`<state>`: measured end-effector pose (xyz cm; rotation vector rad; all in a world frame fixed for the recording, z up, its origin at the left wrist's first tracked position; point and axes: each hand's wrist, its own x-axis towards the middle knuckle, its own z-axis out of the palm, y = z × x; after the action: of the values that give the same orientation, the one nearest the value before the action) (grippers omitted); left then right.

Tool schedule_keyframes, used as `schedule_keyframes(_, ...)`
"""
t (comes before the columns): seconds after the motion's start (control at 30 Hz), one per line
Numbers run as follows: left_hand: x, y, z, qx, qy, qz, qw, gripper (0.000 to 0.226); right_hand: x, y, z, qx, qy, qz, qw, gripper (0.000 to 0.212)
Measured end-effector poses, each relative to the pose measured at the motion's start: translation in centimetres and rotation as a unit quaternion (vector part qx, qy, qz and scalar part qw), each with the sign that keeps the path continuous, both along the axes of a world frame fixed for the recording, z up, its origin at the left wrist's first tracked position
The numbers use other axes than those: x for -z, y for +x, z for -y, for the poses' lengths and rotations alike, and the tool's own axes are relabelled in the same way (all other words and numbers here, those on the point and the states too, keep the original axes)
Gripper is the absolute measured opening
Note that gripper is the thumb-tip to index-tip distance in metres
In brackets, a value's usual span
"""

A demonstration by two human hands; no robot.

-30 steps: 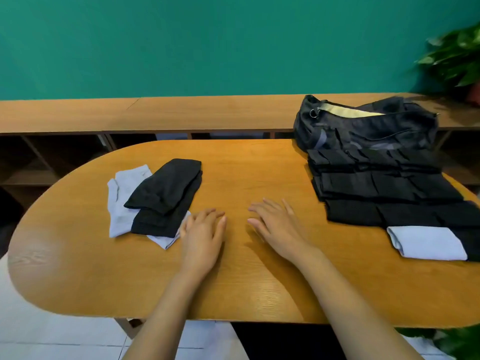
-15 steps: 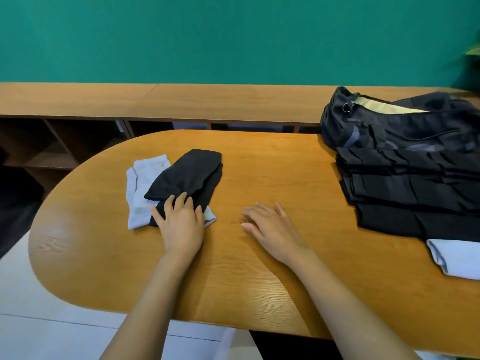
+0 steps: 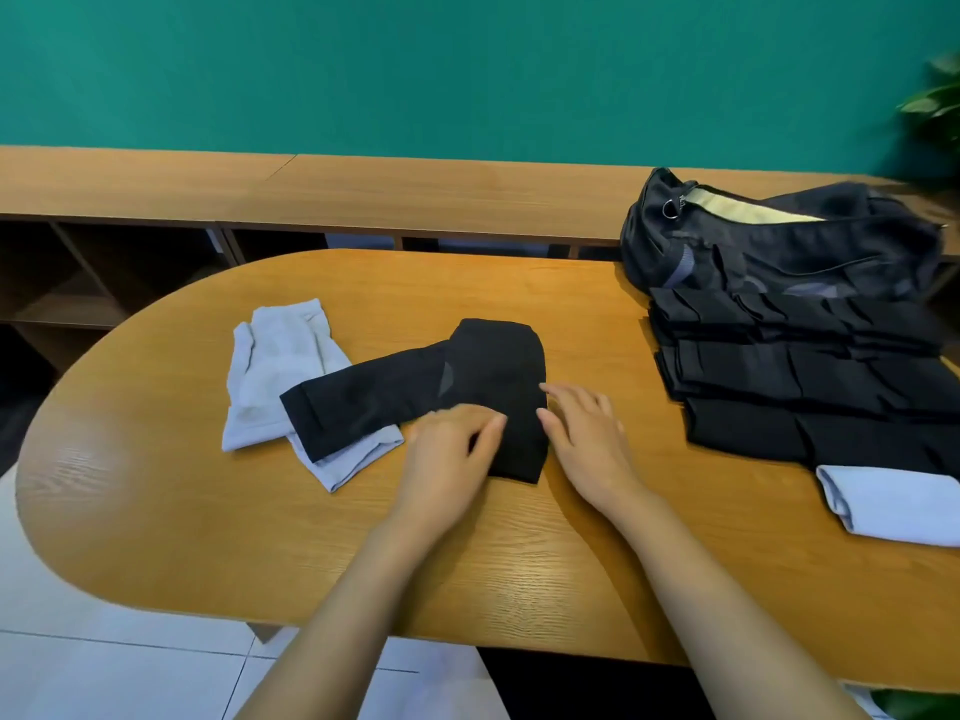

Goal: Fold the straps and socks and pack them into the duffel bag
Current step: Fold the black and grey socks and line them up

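The black sock [image 3: 498, 371] runs near-to-far at the table [image 3: 519, 563] middle, rounded end farthest; the left hand [image 3: 452, 452] rests on it, grasp unclear; the right hand [image 3: 589, 439] touches it with relaxed fingers.

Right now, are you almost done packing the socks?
Not quite. Done: folded black straps sit stacked by the duffel bag, with one folded pale sock beside them. In hand: the left hand and right hand are on a black sock. Left: the second black sock, the pale socks, and seemingly all the packing.

Bare table [image 3: 597, 314] between black sock [image 3: 493, 366] and folded stack [image 3: 805, 366]; stack lies directly before duffel bag [image 3: 779, 252].
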<state>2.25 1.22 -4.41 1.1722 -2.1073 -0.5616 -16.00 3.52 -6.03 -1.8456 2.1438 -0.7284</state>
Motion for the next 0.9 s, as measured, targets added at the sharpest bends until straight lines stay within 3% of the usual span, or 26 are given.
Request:
schedule_keyframes(0.07, 0.5, 1.2, 1.2, -0.084, -0.028, 0.060, 0.994, 0.033, 0.2, 0.4, 0.1, -0.049, 0.027, -0.041, 0.998, 0.045)
schedule_keyframes(0.17, 1.6, 2.9, 3.0, -0.136, 0.053, 0.196, 0.970, 0.047, 0.8, 1.0, 0.1, -0.111, 0.081, -0.095, 0.986, 0.048)
schedule_keyframes(0.37, 2.9, 3.6, 5.0, -0.189, 0.096, 0.282, 0.936, 0.059, 1.1, -1.2, -1.7, -0.068, 0.073, -0.093, 0.991, 0.048)
schedule_keyframes(0.6, 1.6, 0.9, 5.1, -0.174, 0.114, 0.276, 0.938, 0.060, 1.1, -4.9, -5.0, -0.072, 0.048, -0.063, 0.994, 0.043)
schedule_keyframes(0.77, 0.1, -1.2, 0.1, -0.005, 0.093, 0.148, 0.985, 0.045, 0.8, -5.7, -7.0, -0.053, 0.008, -0.042, 0.998, 0.047)
schedule_keyframes(0.9, 0.8, -1.2, -3.1, 0.078, 0.104, 0.158, 0.979, 0.049, 0.9, -5.4, -8.4, -0.061, 0.005, -0.039, 0.997, 0.055)
